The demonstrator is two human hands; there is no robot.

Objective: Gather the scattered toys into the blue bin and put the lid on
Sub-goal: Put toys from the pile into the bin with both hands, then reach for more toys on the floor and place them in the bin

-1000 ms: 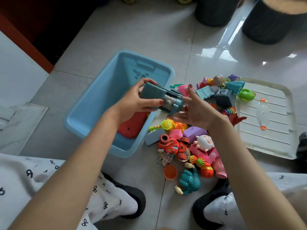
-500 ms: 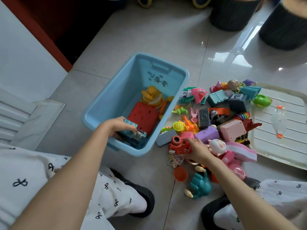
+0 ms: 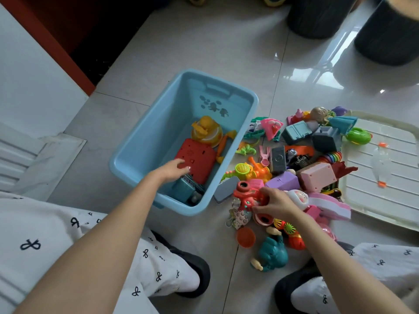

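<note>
From the head camera I look down at the blue bin (image 3: 140, 141) on the tiled floor (image 3: 204, 53), and I judge the job is only just begun. Inside it lie a yellow duck (image 3: 205, 131), a red block (image 3: 196, 158), an orange piece against the right wall, and a teal camera toy (image 3: 187, 191) at the near end. My left hand (image 3: 169, 169) hangs over the bin just above the teal toy, fingers loose and holding nothing. My right hand (image 3: 277, 203) is down in the pile beside the bin, its grip curled round a red toy truck (image 3: 246, 196) that sits on the floor. Most of the toys are outside the bin: the purple block (image 3: 283, 181), the pink box (image 3: 317, 175), the green dinosaur (image 3: 246, 150), the teal hand toy (image 3: 273, 253), the orange cup (image 3: 246, 237) and many more, packed between the bin and the lid (image 3: 394, 196). The white lid lies flat on the floor to the right, well apart from the bin, with a green toy (image 3: 358, 136) at its edge. So nearly all the gathering is left, and the lid comes last.
</note>
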